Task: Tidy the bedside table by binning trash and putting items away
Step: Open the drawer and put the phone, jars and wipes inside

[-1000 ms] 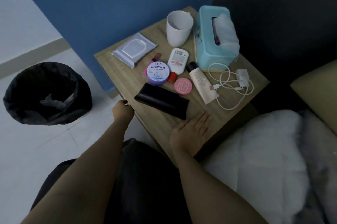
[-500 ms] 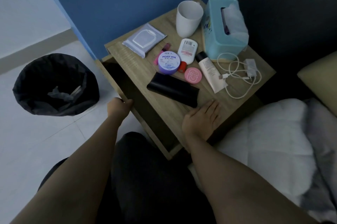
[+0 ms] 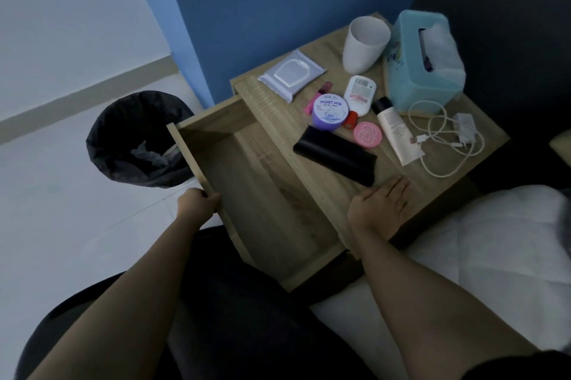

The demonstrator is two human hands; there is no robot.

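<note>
Blue wall [image 3: 278, 9] backs the light wooden bedside table [image 3: 268, 98], whose wooden drawer [image 3: 262, 194] stands open. The left hand [image 3: 197, 205] curls around the drawer's front edge. The right hand [image 3: 378, 209] lies flat on the tabletop, fingers straight, just beside the long black case [image 3: 335, 157].

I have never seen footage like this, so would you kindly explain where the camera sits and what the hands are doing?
No machine here: a person wears a wide-angle camera on the head, looking down at their own bare hands. The left hand grips the front edge of the open drawer; nothing shows inside it. The right hand rests flat on the bedside table. On the table are a black case, a wipes pack, a purple jar, a white mug, a tissue box and a charger. A bin stands on the floor.
</note>
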